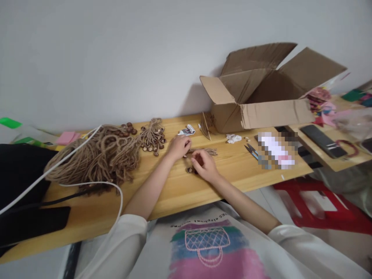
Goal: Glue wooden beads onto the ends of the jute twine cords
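Observation:
On the wooden table, my left hand is closed, its fingertips pinched beside a short bundle of jute cord. My right hand curls inward just across from it, thumb and fingers drawn together. What either hand grips is too small and hidden to make out. The cord bundle runs behind my right fingers, its frayed end showing past them. A few small dark brown beads lie under my right fingertips. Behind my left hand lies a white glue-like tube.
Left stands a large heap of jute cords beside a smaller beaded bundle. An open cardboard box is at the back right. Scissors, crumpled tissue and a black phone lie right. A white cable crosses the left side.

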Available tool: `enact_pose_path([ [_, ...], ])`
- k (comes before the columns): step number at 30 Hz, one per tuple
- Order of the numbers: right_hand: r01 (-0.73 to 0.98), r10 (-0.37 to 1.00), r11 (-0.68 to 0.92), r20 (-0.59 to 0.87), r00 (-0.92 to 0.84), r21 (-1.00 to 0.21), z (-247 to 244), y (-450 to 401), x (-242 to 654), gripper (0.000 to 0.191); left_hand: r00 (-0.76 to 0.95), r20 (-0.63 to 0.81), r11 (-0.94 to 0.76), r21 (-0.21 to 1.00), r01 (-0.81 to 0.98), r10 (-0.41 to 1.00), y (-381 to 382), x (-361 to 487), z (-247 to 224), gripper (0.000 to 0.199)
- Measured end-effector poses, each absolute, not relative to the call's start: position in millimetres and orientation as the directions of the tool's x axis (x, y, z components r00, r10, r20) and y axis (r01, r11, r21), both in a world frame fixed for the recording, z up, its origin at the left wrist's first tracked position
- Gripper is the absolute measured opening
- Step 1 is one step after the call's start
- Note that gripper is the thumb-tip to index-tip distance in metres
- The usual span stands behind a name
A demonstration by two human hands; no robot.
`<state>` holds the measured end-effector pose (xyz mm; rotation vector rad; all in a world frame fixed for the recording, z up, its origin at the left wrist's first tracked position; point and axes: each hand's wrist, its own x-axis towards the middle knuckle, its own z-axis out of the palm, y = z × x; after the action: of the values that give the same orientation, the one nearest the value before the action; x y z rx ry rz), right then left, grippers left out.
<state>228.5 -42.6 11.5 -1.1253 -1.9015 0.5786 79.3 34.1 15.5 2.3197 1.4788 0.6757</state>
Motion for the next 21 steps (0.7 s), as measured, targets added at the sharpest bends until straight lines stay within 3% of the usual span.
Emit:
enact_pose_path([
  [3,0.453,0.926,0.375,0.351,-0.140,-0.809,7,-41,233,0.011,0.360,0.222,-0.423,0.498,0.757,0.906,35,80,16,0.015],
  [7,0.268,0.978,0.204,0.208,-0.012,-0.942,0,-35,234,0.012,0.361,0.219,-0.422,0.502,0.755,0.907,35,80,16,0.016],
  [12,0.201,0.986,0.149,0.162,0.049,-0.968,-2,-31,232,0.015,0.362,0.218,-0.422,0.505,0.753,0.906,36,80,16,0.017],
  [21,0.191,0.995,0.099,0.100,-0.006,-0.977,7,-28,235,0.027,0.369,0.192,-0.414,0.511,0.753,0.909,37,80,19,0.016],
])
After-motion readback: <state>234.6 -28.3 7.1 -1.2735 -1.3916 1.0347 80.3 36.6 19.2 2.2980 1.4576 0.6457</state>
